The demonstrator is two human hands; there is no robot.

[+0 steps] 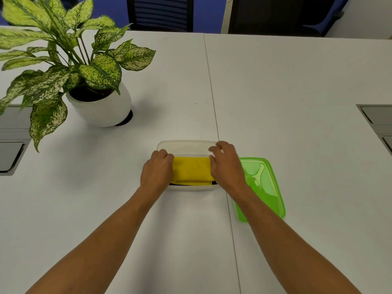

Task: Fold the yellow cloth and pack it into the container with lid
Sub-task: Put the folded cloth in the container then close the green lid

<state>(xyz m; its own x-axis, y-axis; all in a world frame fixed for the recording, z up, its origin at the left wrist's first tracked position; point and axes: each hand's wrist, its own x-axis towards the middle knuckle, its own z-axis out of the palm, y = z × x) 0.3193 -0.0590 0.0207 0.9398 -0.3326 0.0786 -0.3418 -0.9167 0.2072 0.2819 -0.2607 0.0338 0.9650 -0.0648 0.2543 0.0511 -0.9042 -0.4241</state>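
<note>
The folded yellow cloth (192,170) lies inside the white container (186,145) in the middle of the table. My left hand (157,170) grips the cloth's left end, fingers curled down over it. My right hand (226,164) holds the right end, its fingers partly blurred near the container's far right corner. The ends of the cloth are hidden under both hands. The translucent green lid (265,183) lies flat on the table just right of the container, partly covered by my right forearm.
A potted plant in a white pot (101,107) stands at the back left. Grey cable hatches sit in the table at the left edge (10,155) and right edge (377,119). Chairs (161,13) stand beyond the far edge.
</note>
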